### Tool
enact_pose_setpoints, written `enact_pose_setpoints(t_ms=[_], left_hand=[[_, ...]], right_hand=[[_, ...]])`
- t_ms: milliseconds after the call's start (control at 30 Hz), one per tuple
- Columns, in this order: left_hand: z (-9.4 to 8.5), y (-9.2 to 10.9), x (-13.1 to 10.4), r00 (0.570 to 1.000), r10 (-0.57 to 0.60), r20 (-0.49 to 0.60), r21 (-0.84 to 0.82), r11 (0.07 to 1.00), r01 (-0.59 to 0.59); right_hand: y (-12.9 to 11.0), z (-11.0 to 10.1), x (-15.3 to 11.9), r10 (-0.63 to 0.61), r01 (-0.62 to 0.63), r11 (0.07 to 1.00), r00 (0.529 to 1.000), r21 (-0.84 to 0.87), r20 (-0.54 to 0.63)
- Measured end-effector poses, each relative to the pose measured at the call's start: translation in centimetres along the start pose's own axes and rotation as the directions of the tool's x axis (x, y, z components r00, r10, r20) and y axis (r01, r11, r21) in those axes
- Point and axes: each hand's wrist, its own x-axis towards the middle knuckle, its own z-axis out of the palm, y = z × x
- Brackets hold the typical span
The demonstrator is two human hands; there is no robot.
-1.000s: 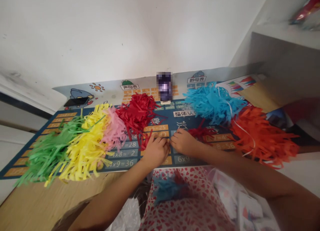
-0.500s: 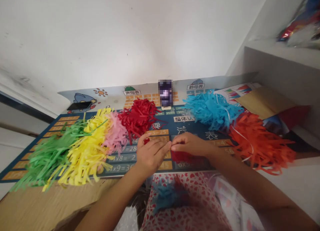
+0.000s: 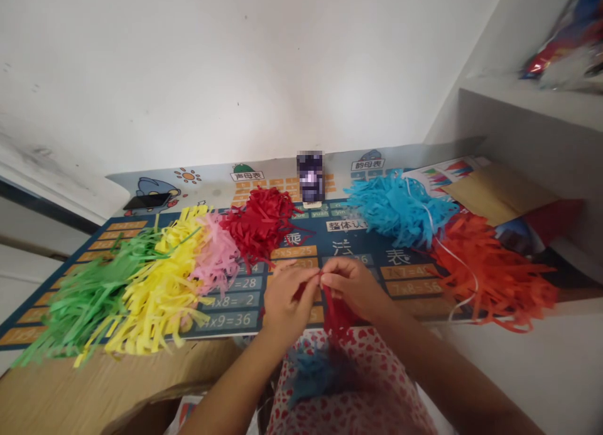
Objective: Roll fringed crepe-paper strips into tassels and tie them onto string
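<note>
Close together over the front of the desk mat, my left hand [image 3: 289, 297] and my right hand [image 3: 351, 284] pinch red fringed paper [image 3: 336, 312] between their fingertips. Its strips hang down below my right hand past the mat's edge, and a bit of red shows inside my left hand. Beyond my left hand lies a pile of red paper fringe [image 3: 261, 221]. On my lap, over heart-patterned cloth [image 3: 372, 366], rests some blue fringe [image 3: 311, 366].
Left of the hands lie pink [image 3: 217, 253], yellow [image 3: 160, 290] and green fringe [image 3: 94, 290]. To the right are blue fringe [image 3: 400, 206], orange fringe [image 3: 490, 265] and a white string [image 3: 455, 253]. A phone [image 3: 311, 177] stands against the wall; a dark flat device [image 3: 148, 201] lies far left.
Both fingertips stay together while the hands have turned slightly. The red strips now hang lower beneath my right hand, over the mat's front edge.
</note>
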Motion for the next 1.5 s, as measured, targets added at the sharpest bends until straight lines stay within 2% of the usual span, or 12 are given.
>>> enact_pose_setpoints(t_ms=[100, 267, 467, 733, 867, 967, 1000, 1033, 1133, 1233, 1333, 1500], left_hand=[[0.5, 0.4, -0.1, 0.992, -0.112, -0.06, 0.005, 0.994, 0.113], [0.6, 0.5, -0.6, 0.998, -0.055, 0.009, -0.044, 0.998, 0.055], [0.9, 0.2, -1.2, 0.994, -0.113, -0.004, -0.081, 0.99, 0.112], [1.3, -0.4, -1.1, 0.978, -0.189, 0.092, -0.109, 0.974, 0.199], [1.4, -0.4, -0.9, 0.953, -0.289, 0.095, -0.189, 0.934, 0.302], [1.3, -1.1, -1.0, 0.921, -0.353, 0.165, -0.184, 0.906, 0.381], [1.3, -1.4, -1.1, 0.912, -0.367, 0.181, -0.163, 0.904, 0.396], [1.3, -1.8, -1.2, 0.909, -0.373, 0.186, -0.132, 0.907, 0.4], [1.7, -2.6, -1.3, 0.912, -0.364, 0.191, -0.05, 0.924, 0.379], [2.4, -2.9, -1.4, 0.9, -0.366, 0.237, -0.033, 0.923, 0.384], [2.7, -2.9, -1.2, 0.885, -0.369, 0.283, -0.031, 0.919, 0.393], [2.9, -3.0, -0.4, 0.878, -0.367, 0.309, -0.068, 0.912, 0.405]], right_hand=[[0.2, 0.4, 0.1, -0.025, 0.029, 0.998, 0.997, 0.053, -0.073], [0.6, 0.8, -0.1, -0.06, 0.064, 0.997, 0.992, 0.035, -0.114], [1.0, 1.2, -0.2, -0.263, 0.269, 0.963, 0.943, 0.0, -0.205], [0.6, 1.3, 0.2, -0.422, 0.374, 0.898, 0.881, -0.233, -0.212], [-0.4, 0.4, 0.8, -0.454, 0.38, 0.825, 0.886, -0.418, -0.092], [-1.8, -2.7, 3.7, -0.456, 0.237, 0.668, 0.879, -0.705, -0.136], [-2.3, -4.1, 5.2, -0.456, 0.112, 0.547, 0.871, -0.83, -0.184], [-2.8, -5.6, 6.8, -0.412, -0.044, 0.349, 0.89, -0.936, -0.195], [-3.9, -9.1, 11.7, -0.343, -0.146, 0.168, 0.918, -0.975, -0.197], [-4.3, -10.7, 15.2, -0.276, -0.201, 0.037, 0.939, -0.979, -0.203], [-4.1, -10.8, 16.9, -0.216, -0.243, -0.065, 0.95, -0.968, -0.224], [-3.9, -10.2, 17.7, -0.142, -0.255, -0.109, 0.961, -0.961, -0.239]])
